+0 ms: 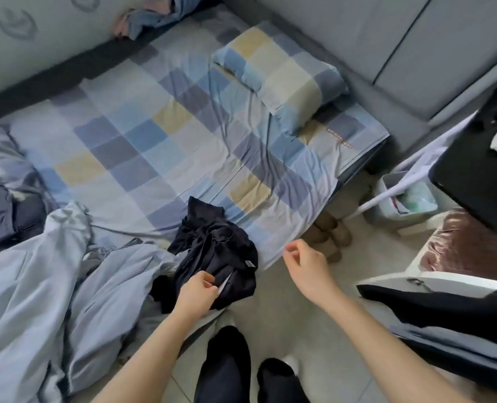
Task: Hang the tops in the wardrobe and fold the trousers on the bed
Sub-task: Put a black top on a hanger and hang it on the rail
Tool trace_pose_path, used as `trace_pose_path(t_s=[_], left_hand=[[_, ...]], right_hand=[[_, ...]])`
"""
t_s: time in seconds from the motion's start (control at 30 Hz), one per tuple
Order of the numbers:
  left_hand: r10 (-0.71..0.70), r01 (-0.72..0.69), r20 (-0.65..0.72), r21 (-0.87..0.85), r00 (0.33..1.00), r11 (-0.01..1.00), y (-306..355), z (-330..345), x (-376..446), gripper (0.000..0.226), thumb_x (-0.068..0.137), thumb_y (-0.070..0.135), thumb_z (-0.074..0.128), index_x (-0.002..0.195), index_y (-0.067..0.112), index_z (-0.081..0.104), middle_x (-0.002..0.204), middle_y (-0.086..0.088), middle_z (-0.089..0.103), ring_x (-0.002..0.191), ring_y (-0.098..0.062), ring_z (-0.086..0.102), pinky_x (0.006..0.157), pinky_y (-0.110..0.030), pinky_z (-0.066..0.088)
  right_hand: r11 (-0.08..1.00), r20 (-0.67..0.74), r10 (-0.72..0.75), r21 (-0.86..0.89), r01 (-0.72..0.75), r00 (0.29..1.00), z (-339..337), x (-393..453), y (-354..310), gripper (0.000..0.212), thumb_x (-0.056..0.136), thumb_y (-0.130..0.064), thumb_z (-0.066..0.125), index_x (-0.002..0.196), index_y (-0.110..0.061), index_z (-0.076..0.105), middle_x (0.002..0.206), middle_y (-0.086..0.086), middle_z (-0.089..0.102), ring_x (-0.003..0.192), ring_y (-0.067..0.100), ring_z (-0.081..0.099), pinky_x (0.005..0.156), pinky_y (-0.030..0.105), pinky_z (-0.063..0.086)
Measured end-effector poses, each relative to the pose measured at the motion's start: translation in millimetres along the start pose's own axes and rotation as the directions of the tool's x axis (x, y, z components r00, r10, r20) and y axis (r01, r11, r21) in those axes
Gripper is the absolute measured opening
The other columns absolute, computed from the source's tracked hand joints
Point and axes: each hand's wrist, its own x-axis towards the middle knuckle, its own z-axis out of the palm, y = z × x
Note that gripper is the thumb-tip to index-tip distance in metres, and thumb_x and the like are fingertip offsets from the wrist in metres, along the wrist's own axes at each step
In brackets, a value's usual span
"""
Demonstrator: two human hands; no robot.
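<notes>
Left hand (196, 289) pinches dark garment (218, 251) on bed (154, 141); right hand (305, 266) hangs loosely curled, holding nothing.

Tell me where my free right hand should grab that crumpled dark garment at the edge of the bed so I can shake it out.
Probably the near edge by the white label, coming from the right. The dark garment lies bunched on the bed, and the left hand already pinches that edge. The right hand hovers beside it, holding nothing.
</notes>
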Motion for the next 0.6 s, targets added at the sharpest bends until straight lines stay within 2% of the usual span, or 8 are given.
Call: trace_pose_path(t_s=[0.07,0.2,0.37,0.47,0.53,0.6], left_hand=[[-0.045,0.045,0.014,0.026,0.999,0.999,-10,3,36,0.033,0.090,0.012,0.052,0.123,0.011,0.056,0.109,-0.003,0.062,0.093,-0.018,0.057,0.068,-0.021,0.038],[-0.092,0.088,0.044,0.085,0.995,0.992,-32,21,114,0.042,0.090,0.017,0.055,0.132,0.009,0.050,0.130,-0.007,0.058,0.115,-0.022,0.055,0.086,-0.024,0.039],[-0.066,0.066,-0.015,-0.006,0.998,0.998,-40,44,194,0.060,0.090,0.015,0.058,0.146,0.014,0.036,0.145,-0.006,0.047,0.128,-0.024,0.050,0.101,-0.031,0.041],[-0.060,0.052,-0.058,-0.129,0.997,0.990,-43,57,231,0.072,0.091,0.011,0.060,0.153,0.015,0.023,0.155,-0.004,0.034,0.139,-0.022,0.038,0.113,-0.036,0.034],[-0.084,0.075,-0.038,-0.209,0.996,0.975,-45,64,249,0.079,0.092,0.008,0.061,0.155,0.016,0.015,0.157,-0.002,0.029,0.142,-0.022,0.033,0.114,-0.034,0.031],[-0.121,0.116,-0.003,-0.251,0.993,0.961,-52,72,266,0.079,0.091,0.010,0.063,0.154,0.016,0.016,0.149,-0.003,0.041,0.136,-0.023,0.042,0.107,-0.032,0.037]], right_hand=[[1.000,0.068,0.028,0.010,-0.028,0.997,32,34,4,0.020,0.098,-0.026,0.047,0.110,-0.012,0.057,0.105,0.003,0.060,0.095,0.019,0.056,0.073,0.024,0.037],[1.000,0.215,0.025,-0.019,-0.021,0.976,97,110,14,0.021,0.099,-0.024,0.046,0.110,-0.012,0.058,0.103,-0.001,0.058,0.094,0.015,0.052,0.074,0.022,0.036],[0.996,0.317,0.071,-0.065,-0.053,0.946,158,190,36,0.025,0.098,-0.029,0.048,0.117,-0.014,0.056,0.110,0.000,0.059,0.101,0.016,0.053,0.080,0.023,0.038],[0.992,0.377,0.112,-0.093,-0.082,0.919,185,223,55,0.034,0.098,-0.029,0.048,0.130,-0.015,0.048,0.111,0.003,0.058,0.103,0.018,0.053,0.082,0.025,0.039],[0.992,0.424,0.088,-0.122,-0.040,0.901,201,237,68,0.042,0.098,-0.027,0.048,0.139,-0.022,0.038,0.126,0.006,0.054,0.115,0.021,0.051,0.091,0.030,0.043],[0.991,0.460,0.054,-0.130,0.007,0.887,218,250,77,0.048,0.098,-0.028,0.048,0.143,-0.028,0.031,0.138,0.007,0.047,0.126,0.023,0.046,0.099,0.034,0.041]])
